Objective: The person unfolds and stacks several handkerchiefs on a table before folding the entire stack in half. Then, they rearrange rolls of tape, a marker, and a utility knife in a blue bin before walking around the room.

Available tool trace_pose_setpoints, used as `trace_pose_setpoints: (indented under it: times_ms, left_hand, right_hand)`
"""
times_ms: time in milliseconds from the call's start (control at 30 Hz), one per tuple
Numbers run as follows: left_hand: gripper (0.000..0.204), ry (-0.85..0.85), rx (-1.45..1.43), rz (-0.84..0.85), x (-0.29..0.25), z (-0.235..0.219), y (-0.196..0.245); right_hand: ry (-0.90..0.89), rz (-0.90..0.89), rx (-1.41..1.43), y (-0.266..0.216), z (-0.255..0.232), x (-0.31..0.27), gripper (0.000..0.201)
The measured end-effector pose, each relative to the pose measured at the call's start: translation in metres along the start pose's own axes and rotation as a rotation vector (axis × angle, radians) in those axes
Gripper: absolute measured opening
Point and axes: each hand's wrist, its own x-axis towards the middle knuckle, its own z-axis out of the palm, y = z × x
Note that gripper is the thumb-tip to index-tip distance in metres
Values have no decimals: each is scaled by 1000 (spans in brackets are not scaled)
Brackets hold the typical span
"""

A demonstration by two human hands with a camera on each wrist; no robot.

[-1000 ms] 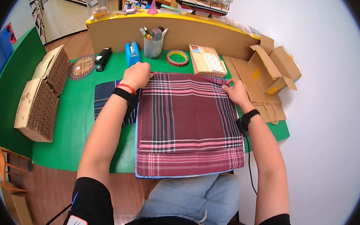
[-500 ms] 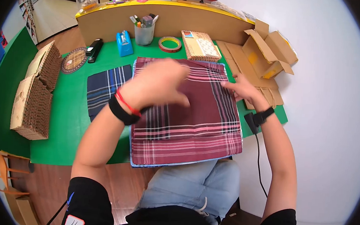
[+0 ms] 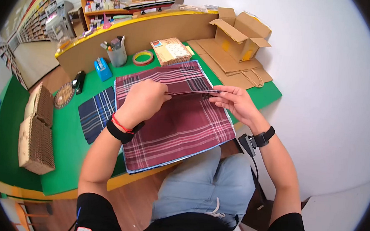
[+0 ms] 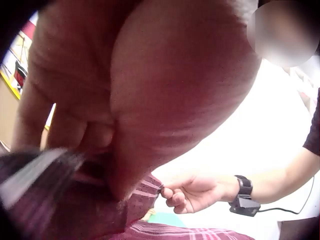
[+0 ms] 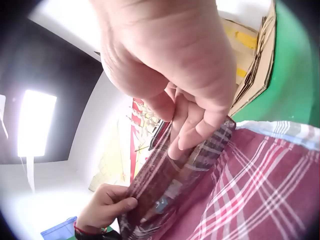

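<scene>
While most of the maroon plaid cloth with pink, white and black stripes lies on the green surface, its near side poking out past the front edge, both hands have a strip of it lifted. The left hand has its fingers clamped on one end of that strip, and the right hand pinches the other end between thumb and fingers, so it's stretched between them. There's a light blue border peeking out around the maroon cloth too. Just left of that cloth sits a navy plaid cloth with blue and white stripes. Beyond it you've got a ring-shaped roll of tape and a stack of patterned paper envelopes, with an open brown cardboard box off to the far right.
</scene>
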Motion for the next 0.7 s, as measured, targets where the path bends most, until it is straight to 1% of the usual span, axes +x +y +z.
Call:
trace_pose_setpoints:
  times_ms: [33, 100, 133, 200, 233, 333, 400, 433, 467, 533, 567, 600, 633, 667, 700]
  left_hand:
    - [15, 0, 18, 13, 2, -7, -1]
    - [18, -72, -82, -79, 0, -19, -2]
    - [17, -34, -110, -61, -2, -18, -4]
    - [16, -25, -115, -59, -3, -16, -5]
    - [16, -16, -126, -59, -3, -14, -4]
    - [14, -25, -127, -42, -1, -12, -5]
    - [13, -40, -108, -58, -1, -13, -3]
    - [11, -52, -86, -72, 0, -14, -2]
    - [11, -53, -87, -72, 0, -15, -1]
    - [8, -68, -186, -59, 0, -17, 2]
    - [8, -68, -184, -62, 0, -18, 2]
    - [8, -133, -244, -45, 0, -19, 3]
    - [10, -200, -305, -29, -1, -19, 3]
    - [10, -201, -305, -31, -1, -18, 2]
    - [13, -224, -307, 2, -1, -16, 2]
  right_hand:
    - [-1, -18, 12, 1, 2, 1, 32]
    - [64, -27, -111, 4, 9, 2, 32]
    - [62, -35, -107, 5, 9, 2, 32]
    - [66, -46, -223, 9, 5, 3, 31]
    - [66, -46, -224, 10, 5, 2, 31]
    - [111, -67, -180, 13, 2, 2, 29]
    - [164, -75, -279, 15, 0, 1, 24]
    - [165, -74, -279, 17, -1, 0, 24]
    - [184, -102, -326, 19, -1, -2, 21]
    - [198, -131, -374, 25, -3, -4, 19]
    - [210, -185, -414, 28, -5, -4, 15]
    - [222, -238, -454, 31, -4, -6, 13]
    - [220, -236, -453, 32, -4, -8, 13]
    - [203, -288, -521, 33, -4, -12, 10]
    - [187, -339, -589, 33, -2, -15, 9]
